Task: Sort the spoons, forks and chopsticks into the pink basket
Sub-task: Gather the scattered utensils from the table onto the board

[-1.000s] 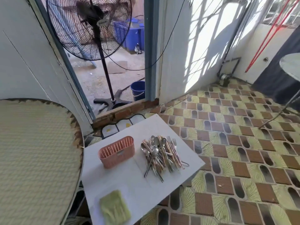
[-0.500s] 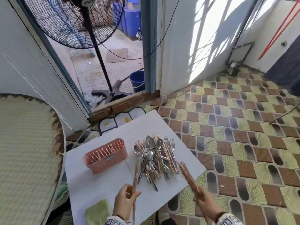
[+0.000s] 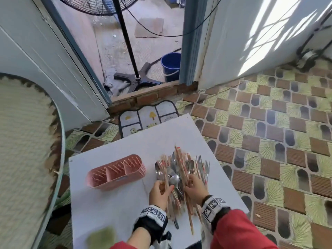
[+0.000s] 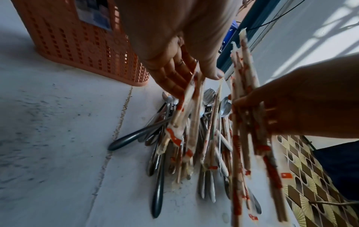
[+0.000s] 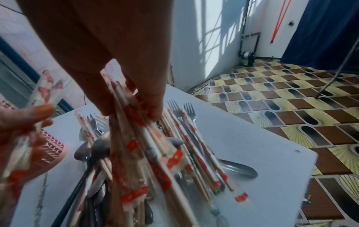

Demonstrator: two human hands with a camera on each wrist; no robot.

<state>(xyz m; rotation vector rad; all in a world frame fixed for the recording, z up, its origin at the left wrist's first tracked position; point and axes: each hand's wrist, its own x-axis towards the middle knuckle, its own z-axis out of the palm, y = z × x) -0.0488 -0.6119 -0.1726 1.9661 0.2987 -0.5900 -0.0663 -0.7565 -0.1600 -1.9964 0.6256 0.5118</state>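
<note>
A pink basket [image 3: 116,172] with three compartments lies on the white board [image 3: 111,203], left of a heap of cutlery [image 3: 181,169] made of metal spoons, forks [image 3: 202,161] and paper-wrapped chopsticks. My left hand [image 3: 159,190] pinches a few wrapped chopsticks [image 4: 186,110] over the near left side of the heap. My right hand [image 3: 195,185] grips a thicker bundle of wrapped chopsticks [image 5: 139,138] over the heap's middle. The pink basket [image 4: 81,40] stands close beside the left hand. All three compartments look empty.
A green cloth [image 3: 100,239] lies at the board's near left corner. A round woven table [image 3: 23,150] stands at the left. Patterned floor tiles [image 3: 269,141] spread to the right. Beyond the doorway stand a fan stand [image 3: 134,76] and a blue bucket [image 3: 170,64].
Both hands came into view holding chopsticks and have moved forward onto the heap. My head has tilted down and closer to the board.
</note>
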